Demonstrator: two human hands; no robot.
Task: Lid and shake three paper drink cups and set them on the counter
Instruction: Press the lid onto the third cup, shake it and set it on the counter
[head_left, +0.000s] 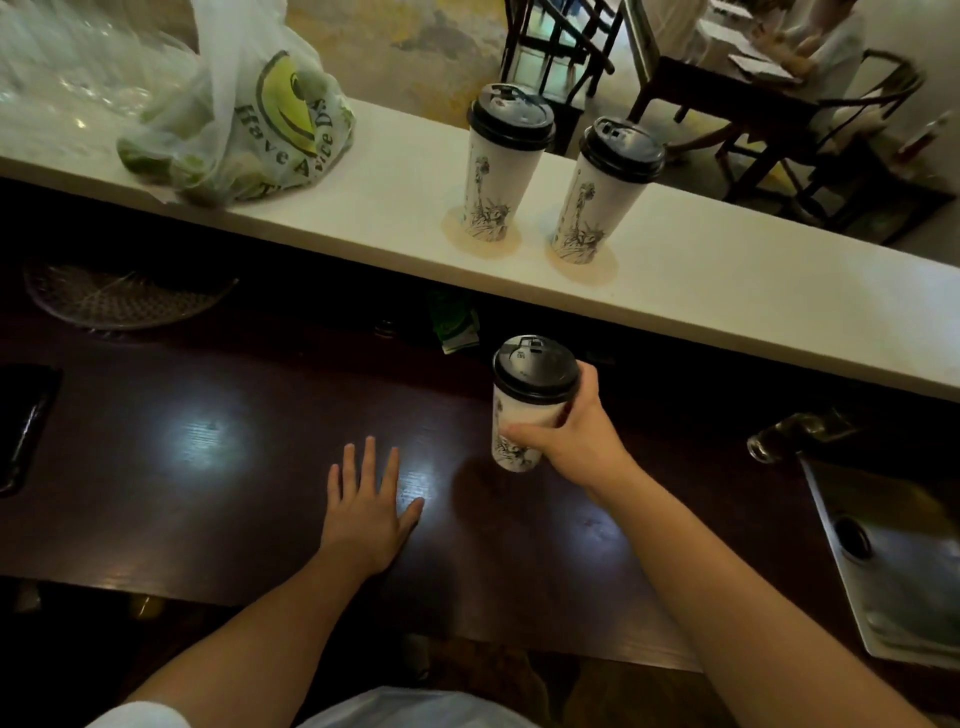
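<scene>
Two white paper cups with black lids stand upright on the raised white counter (727, 291): one cup (493, 176) to the left, the other cup (592, 202) just right of it. A third lidded cup (519, 410) is over the dark wooden worktop (208, 467), upright, with my right hand (576, 441) wrapped around its right side. My left hand (371, 506) lies flat on the worktop with fingers spread, holding nothing, left of that cup.
A plastic bag (249, 119) of green fruit sits at the counter's left end. A woven tray (119, 299) and a dark flat object (21, 426) lie at the worktop's left. A metal sink (893, 561) with a tap (795, 431) is at the right. Chairs stand beyond the counter.
</scene>
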